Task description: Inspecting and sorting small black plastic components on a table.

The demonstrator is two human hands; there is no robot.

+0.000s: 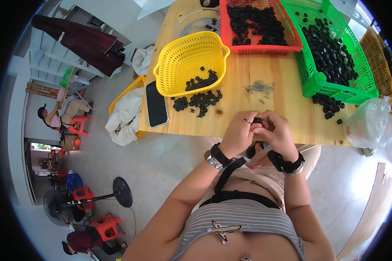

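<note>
At the table's near edge, my left hand point(238, 133) and my right hand point(278, 131) meet, fingers closed around a small black round part point(257, 120). Fingers hide most of that part, and whether a second tiny piece is in the grip cannot be told. Just beyond my hands lies a scatter of thin metal pins point(260, 87) on the wooden table point(244, 71). Left of them, loose black parts point(202, 101) sit in front of a yellow basket point(190, 43), which has more black parts inside. On the right, black pieces point(328, 104) lie by the green crate point(335, 92).
A red basket point(265, 48) of black pieces stands at the back. The phone point(157, 104) lies along the left edge, near a clear round tray point(191, 19). A plastic bag point(366, 124) hangs at the right corner. Leftward are a fan point(122, 192), red stools point(107, 226) and two people.
</note>
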